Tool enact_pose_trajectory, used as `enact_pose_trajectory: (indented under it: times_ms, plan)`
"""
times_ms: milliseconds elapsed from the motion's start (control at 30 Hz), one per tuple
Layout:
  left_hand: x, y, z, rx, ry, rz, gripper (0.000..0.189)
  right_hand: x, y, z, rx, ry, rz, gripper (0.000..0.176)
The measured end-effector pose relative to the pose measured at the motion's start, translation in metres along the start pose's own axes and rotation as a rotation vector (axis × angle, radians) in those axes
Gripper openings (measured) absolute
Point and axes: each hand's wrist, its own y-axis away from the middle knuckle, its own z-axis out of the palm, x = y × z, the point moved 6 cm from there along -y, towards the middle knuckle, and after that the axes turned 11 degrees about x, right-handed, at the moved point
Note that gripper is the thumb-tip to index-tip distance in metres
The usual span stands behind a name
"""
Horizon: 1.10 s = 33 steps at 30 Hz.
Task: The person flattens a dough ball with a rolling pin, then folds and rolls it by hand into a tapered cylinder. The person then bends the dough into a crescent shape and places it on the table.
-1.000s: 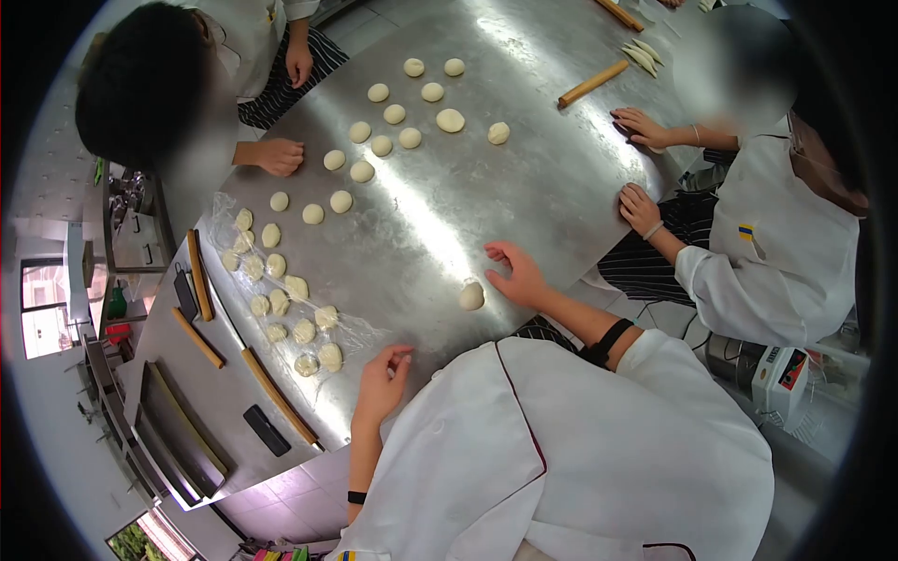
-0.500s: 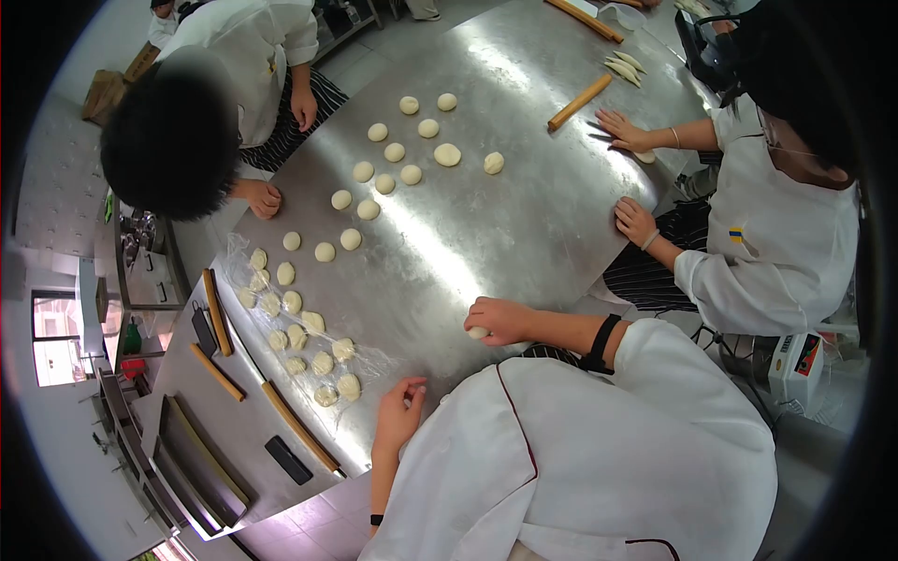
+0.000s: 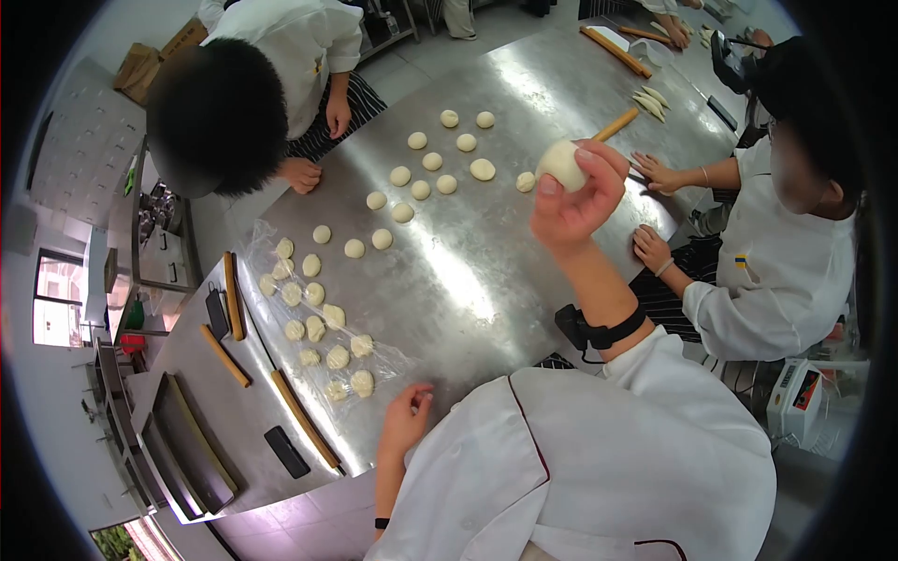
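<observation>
My right hand (image 3: 585, 201) is raised above the steel table, thumb and fingers closed around a smooth white dough ball (image 3: 561, 166). My left hand (image 3: 404, 419) rests at the table's near edge, fingers loosely bent and apart, with nothing seen in it. Just beyond it lies a sheet of clear plastic film (image 3: 398, 365) with several rougher dough pieces (image 3: 362, 381) on or under it. Farther off, several rounded dough balls (image 3: 402, 213) are spread over the metal top, one of them flatter (image 3: 482, 169).
Rolling pins (image 3: 304, 418) and a black phone (image 3: 287, 453) lie at the left, near metal trays (image 3: 192, 449). A co-worker (image 3: 271, 93) leans over the far left side. Another person's hands (image 3: 655, 248) rest at the right edge, near a rolling pin (image 3: 617, 123).
My right hand has lifted from the table, up and to the right, with the dough ball in its fingers. My left hand has stayed nearly in place. The view has shifted slightly.
</observation>
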Motion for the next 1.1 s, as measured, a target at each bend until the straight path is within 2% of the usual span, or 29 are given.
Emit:
enact_pose_trajectory:
  times_ms: [67, 133, 200, 267, 300, 367, 467, 533, 600, 667, 700, 733, 767, 800, 867, 900, 967, 1000, 1033, 1067, 1100]
  plan:
    - [-0.003, 0.001, -0.001, -0.016, -0.025, -0.009, 0.023, 0.022, 0.05, -0.003, -0.019, 0.055, 0.063, 0.042]
    - [-0.008, 0.006, -0.004, 0.018, 0.013, -0.001, 0.023, 0.067, 0.15, -0.006, -0.532, 0.288, 0.429, 0.052]
    - [-0.014, 0.01, -0.007, 0.008, 0.005, 0.016, 0.023, 0.083, 0.302, -0.064, -1.339, 0.858, 0.475, 0.065]
    - [-0.019, 0.006, -0.015, 0.001, -0.007, 0.04, 0.023, 0.032, 0.292, -0.078, -1.472, 0.797, 0.517, 0.072]
    - [-0.024, 0.007, -0.017, 0.002, -0.012, 0.029, 0.024, 0.018, 0.293, -0.086, -1.474, 0.798, 0.509, 0.072]
    - [-0.04, 0.019, -0.017, 0.006, -0.003, -0.012, 0.024, -0.015, 0.298, -0.102, -1.557, 0.622, 0.395, 0.07]
    - [-0.058, 0.011, -0.014, 0.021, 0.015, -0.003, 0.025, -0.027, 0.296, -0.111, -1.701, 0.536, 0.43, 0.071]
    - [-0.064, 0.002, -0.01, 0.008, -0.115, 0.062, 0.024, -0.029, 0.292, -0.105, -1.806, 0.528, 0.41, 0.07]
    - [-0.062, -0.011, -0.013, 0.088, -0.213, 0.228, 0.026, -0.022, 0.281, -0.082, -1.91, 0.527, 0.389, 0.069]
    - [-0.045, -0.024, -0.017, 0.213, -0.377, 0.381, 0.029, -0.021, 0.266, -0.051, -2.155, 0.161, 0.934, 0.064]
    - [-0.045, -0.032, -0.015, 0.211, -0.363, 0.373, 0.029, -0.024, 0.243, -0.024, -2.099, 0.127, 0.96, 0.06]
    - [-0.041, -0.039, -0.012, 0.233, -0.447, 0.446, 0.027, -0.029, 0.22, 0.005, -2.039, 0.096, 0.984, 0.055]
    - [-0.039, -0.045, -0.009, 0.253, -0.53, 0.52, 0.026, -0.026, 0.199, 0.029, -1.925, 0.121, 1.125, 0.052]
    - [-0.047, -0.053, -0.003, 0.247, -0.513, 0.512, 0.026, -0.019, 0.189, 0.047, -1.805, 0.148, 1.26, 0.049]
    - [-0.071, -0.07, 0.011, 0.197, -0.664, 0.488, 0.016, 0.013, 0.184, 0.07, -1.599, 0.253, 1.364, 0.039]
    - [-0.071, -0.072, 0.01, 0.18, -0.669, 0.498, 0.011, 0.016, 0.188, 0.076, -1.607, 0.267, 1.36, 0.039]
    - [-0.076, -0.072, 0.003, 0.228, -0.563, 0.477, 0.012, 0.031, 0.195, 0.082, -1.411, 0.5, 1.278, 0.029]
    - [-0.077, -0.073, -0.002, 0.277, -0.469, 0.452, 0.014, 0.031, 0.211, 0.08, -1.434, 0.518, 1.216, 0.025]
    - [-0.075, -0.07, -0.015, 0.411, -0.316, 0.382, 0.012, 0.029, 0.229, 0.077, -1.459, 0.532, 1.151, 0.022]
    - [-0.076, -0.068, -0.02, 0.42, -0.302, 0.383, 0.012, 0.016, 0.244, 0.079, -1.564, 0.495, 1.073, 0.022]
    - [-0.083, -0.062, -0.039, 0.605, -0.082, 0.353, 0.012, 0.0, 0.262, 0.077, -1.673, 0.455, 0.995, 0.023]
